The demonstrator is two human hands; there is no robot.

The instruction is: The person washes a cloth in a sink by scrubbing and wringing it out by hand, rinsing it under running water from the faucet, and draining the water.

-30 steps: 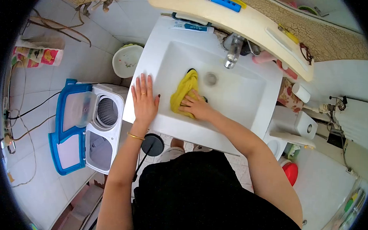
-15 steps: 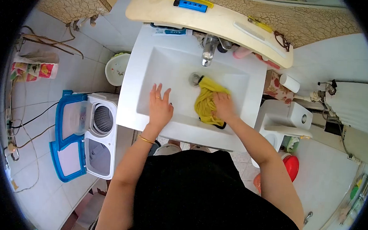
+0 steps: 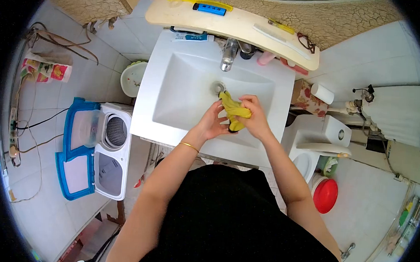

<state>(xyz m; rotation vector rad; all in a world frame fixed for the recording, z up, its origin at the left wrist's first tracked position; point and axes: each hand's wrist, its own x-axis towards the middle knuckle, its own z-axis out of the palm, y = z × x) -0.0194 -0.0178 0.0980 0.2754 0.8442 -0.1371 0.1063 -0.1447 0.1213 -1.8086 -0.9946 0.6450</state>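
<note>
A bunched yellow cloth (image 3: 233, 112) with dark edging is held up over the white sink basin (image 3: 178, 97). My right hand (image 3: 256, 118) is closed around its right side, with the fingers wrapped over the fabric. On the cloth's left, my left hand (image 3: 212, 122) has its fingers apart and its palm turned toward the fabric. The fingertips are at the cloth's edge; whether they touch it I cannot tell. Just beyond the cloth lies the round drain (image 3: 217, 88), partly in view. The metal faucet (image 3: 228, 56) stands behind it, and no water stream shows.
A cream shelf (image 3: 242, 27) with combs and a blue box (image 3: 209, 9) overhangs the sink's back. At left stands a small twin-tub washing machine (image 3: 113, 150) with its blue lids up. A toilet (image 3: 307, 147) and red-lidded bucket (image 3: 325, 196) are at right.
The cloth has been lifted off the basin floor and gathered into a smaller bundle in my right hand. My left hand has moved right to the cloth. The view has shifted slightly.
</note>
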